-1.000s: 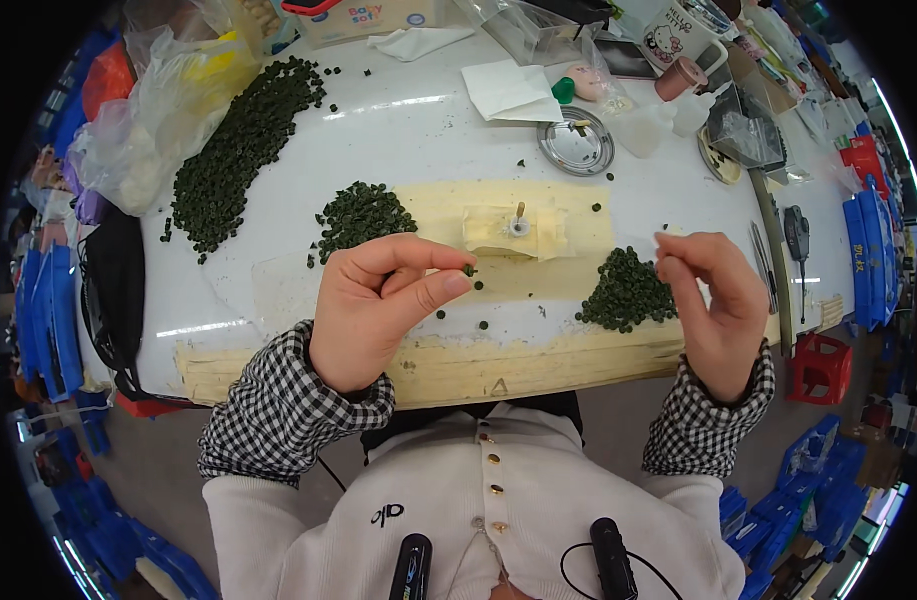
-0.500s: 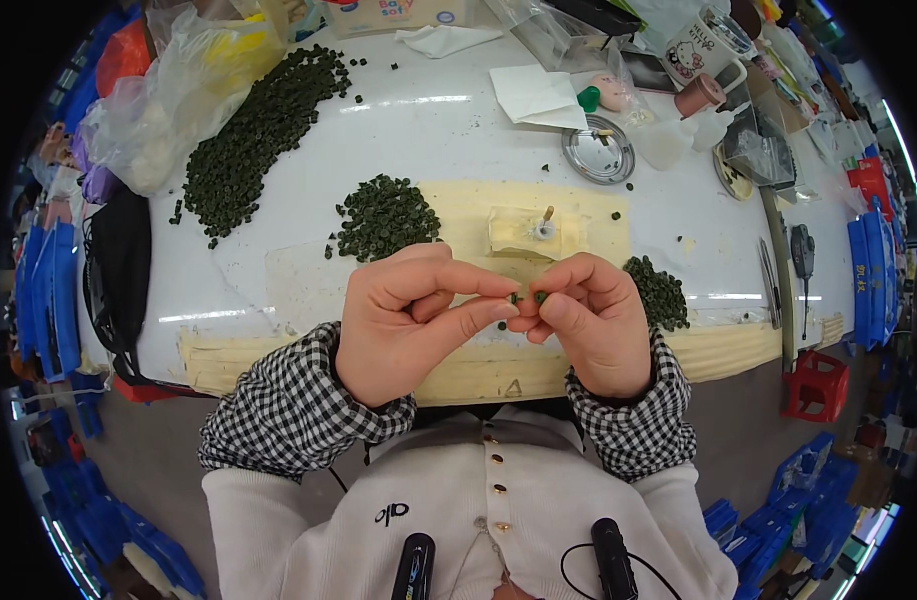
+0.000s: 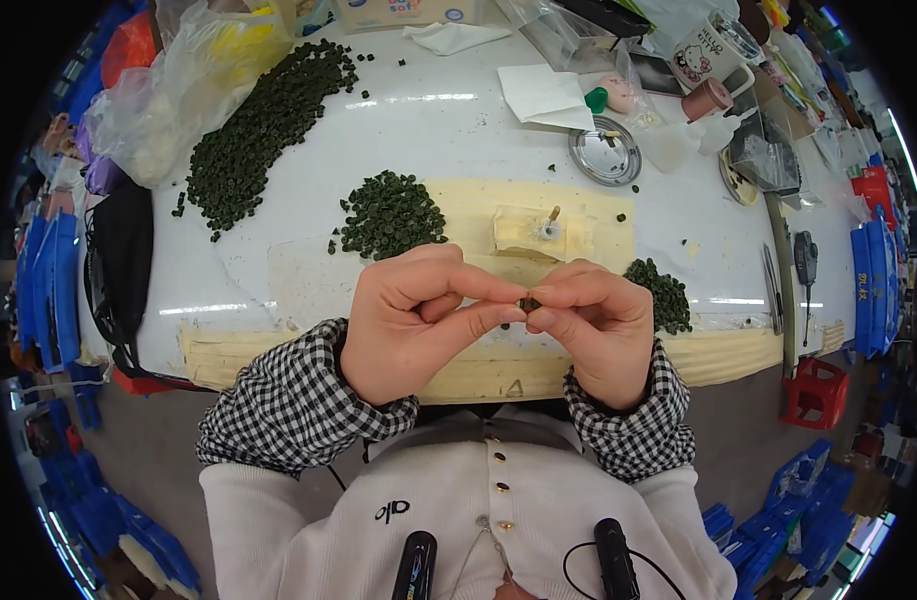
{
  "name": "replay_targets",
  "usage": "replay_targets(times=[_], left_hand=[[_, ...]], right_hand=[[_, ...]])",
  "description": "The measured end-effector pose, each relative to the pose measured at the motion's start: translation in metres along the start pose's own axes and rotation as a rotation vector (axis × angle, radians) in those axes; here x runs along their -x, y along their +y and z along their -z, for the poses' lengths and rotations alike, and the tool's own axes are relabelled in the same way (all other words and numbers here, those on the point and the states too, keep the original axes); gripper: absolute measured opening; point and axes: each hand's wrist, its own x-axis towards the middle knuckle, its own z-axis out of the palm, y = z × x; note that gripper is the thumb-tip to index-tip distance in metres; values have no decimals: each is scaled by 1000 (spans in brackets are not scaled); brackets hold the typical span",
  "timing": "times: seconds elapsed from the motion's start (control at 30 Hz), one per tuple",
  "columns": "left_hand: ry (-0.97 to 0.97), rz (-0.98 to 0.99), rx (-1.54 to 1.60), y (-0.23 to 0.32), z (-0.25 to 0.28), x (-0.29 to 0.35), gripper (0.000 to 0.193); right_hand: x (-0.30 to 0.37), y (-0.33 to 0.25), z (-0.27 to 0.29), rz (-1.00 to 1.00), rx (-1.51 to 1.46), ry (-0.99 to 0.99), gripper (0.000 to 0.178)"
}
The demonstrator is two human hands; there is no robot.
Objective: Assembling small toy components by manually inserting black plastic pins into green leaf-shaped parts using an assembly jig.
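In the head view the left hand [image 3: 418, 320] and the right hand [image 3: 598, 325] meet fingertip to fingertip low over the near edge of the white surface [image 3: 458, 130], both curled nearly shut, pinching one small dark green piece [image 3: 528, 303] between thumbs and forefingers (too small to tell its exact shape). Checked sleeves cover both wrists. At about 11 o'clock from the hands lies a middle heap of green pieces [image 3: 390, 212], resting partly on a pale yellow mat [image 3: 478, 205]; at 2 o'clock from the right hand, just beside its knuckles, sits a smaller heap of green pieces [image 3: 663, 292]. At 12 o'clock, on the mat, stands a small cream block with a peg [image 3: 538, 232]. Farther off at 10 o'clock a long band of green pieces [image 3: 263, 125] runs toward a clear plastic bag [image 3: 168, 90]. At 1 o'clock, well apart from the hands, lie a round metal lid [image 3: 604, 152], a folded white paper [image 3: 546, 95] and, beyond them, a printed white mug [image 3: 703, 55]. A red stool [image 3: 813, 385] stands on the floor at 3 o'clock.
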Motion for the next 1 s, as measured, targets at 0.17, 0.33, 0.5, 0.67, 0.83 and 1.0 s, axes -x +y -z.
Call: replay_targets(times=[0.17,0.33,0.5,0.67,0.83,1.0], left_hand=[[-2,-17,-30,-2,0,0,16],[19,-21,-30,0,0,0,15],[116,-16,-2,-1,0,-1,16],[115,-61,-161,7,4,-4,18],[109,-75,-161,6,4,-4,19],[113,-68,-37,-2,1,-1,19]], right_hand=[[0,-1,-1,-3,33,5,22],[1,-2,1,47,228,-17,26],[-2,-9,-11,142,382,-57,31],[-2,-10,-10,158,429,-61,32],[-2,-9,-11,148,424,-74,33],[-1,-5,-8,230,530,-104,36]])
